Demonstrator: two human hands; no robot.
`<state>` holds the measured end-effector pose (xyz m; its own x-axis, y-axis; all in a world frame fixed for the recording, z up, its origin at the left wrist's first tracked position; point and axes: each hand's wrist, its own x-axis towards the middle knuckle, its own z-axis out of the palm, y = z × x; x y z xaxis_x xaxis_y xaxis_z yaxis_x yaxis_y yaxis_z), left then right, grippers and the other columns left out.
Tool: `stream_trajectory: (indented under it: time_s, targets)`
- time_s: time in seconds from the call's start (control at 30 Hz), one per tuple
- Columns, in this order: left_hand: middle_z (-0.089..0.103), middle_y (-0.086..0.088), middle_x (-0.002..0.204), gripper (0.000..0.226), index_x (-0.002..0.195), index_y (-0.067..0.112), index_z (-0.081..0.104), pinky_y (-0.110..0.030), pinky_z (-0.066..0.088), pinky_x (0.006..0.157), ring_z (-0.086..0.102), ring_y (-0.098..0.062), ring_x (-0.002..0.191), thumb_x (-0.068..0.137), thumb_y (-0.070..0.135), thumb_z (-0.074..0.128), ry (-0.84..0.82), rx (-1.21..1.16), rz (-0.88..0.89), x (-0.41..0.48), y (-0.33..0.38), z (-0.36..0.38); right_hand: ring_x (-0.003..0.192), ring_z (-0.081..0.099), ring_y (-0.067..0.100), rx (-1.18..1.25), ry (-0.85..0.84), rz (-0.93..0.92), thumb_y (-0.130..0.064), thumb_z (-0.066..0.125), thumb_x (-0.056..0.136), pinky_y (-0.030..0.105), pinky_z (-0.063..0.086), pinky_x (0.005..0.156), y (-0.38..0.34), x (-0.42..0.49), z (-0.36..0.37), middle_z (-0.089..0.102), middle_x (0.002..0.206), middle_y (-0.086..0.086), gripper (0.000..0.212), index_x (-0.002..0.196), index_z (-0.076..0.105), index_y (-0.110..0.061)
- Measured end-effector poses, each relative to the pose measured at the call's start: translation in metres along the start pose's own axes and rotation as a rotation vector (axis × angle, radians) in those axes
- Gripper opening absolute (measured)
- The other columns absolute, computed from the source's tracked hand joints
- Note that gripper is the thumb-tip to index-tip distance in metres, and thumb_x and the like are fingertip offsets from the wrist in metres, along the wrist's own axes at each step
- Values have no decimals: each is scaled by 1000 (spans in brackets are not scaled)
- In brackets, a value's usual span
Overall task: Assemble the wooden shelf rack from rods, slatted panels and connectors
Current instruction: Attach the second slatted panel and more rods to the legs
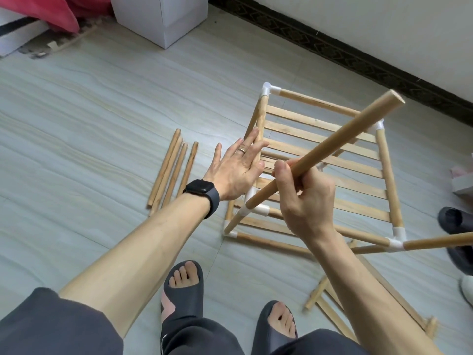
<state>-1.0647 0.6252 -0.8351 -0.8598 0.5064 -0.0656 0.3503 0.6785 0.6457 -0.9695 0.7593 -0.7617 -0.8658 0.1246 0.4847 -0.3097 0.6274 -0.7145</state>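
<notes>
Rod insertion is the step in hand, by my read: right hand (304,198) has its fingers clenched round a long rod (332,139), whose lower end sits at the white connector (252,210) on the near left corner of the half-built rack (386,175); rod leans up and away to the right, not upright. How deep it is seated cannot be told. Left hand (236,170) is released, fingers straight and spread, laid against the rack's left side rod, seemingly to steady it. Rack stands on the floor (102,124) towards the wall, a slatted panel (320,129) set across it, and one rod (440,240) sticking out of the near right connector (396,239). Four spare rods (170,172) lie side by side on the floor just left of the rack; a loose slatted panel (332,303) lies at the near right. Next move likely calls for tilting the held rod square to the socket and pushing it home while the left hand braces the frame
</notes>
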Motion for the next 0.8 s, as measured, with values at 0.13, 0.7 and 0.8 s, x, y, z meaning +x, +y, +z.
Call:
stream_trajectory:
  time_s: [0.13,0.7,0.8]
  targets:
    - [-20,22,164,58,156,47,2,-62,-8,121,-8,-15,155,104,44,27,-32,115,-9,-1,-3,-1,49,45,5,-103,-110,-211,-22,58,99,22,38,51,-3,0,10,49,56,-14,35,73,62,0]
    - [71,5,121,68,121,26,70,-38,44,104,62,-11,118,91,69,27,115,-623,-76,-41,66,-92,89,56,10,-435,-439,86,-63,56,89,33,51,78,26,-40,-13,57,96,-16,49,123,55,-28]
    - [76,-7,102,76,105,13,74,-37,50,93,70,-21,100,93,66,21,51,-921,34,-70,111,-113,97,57,21,-708,-469,69,-70,48,86,36,46,82,31,-46,-6,61,103,-6,50,108,59,-27]
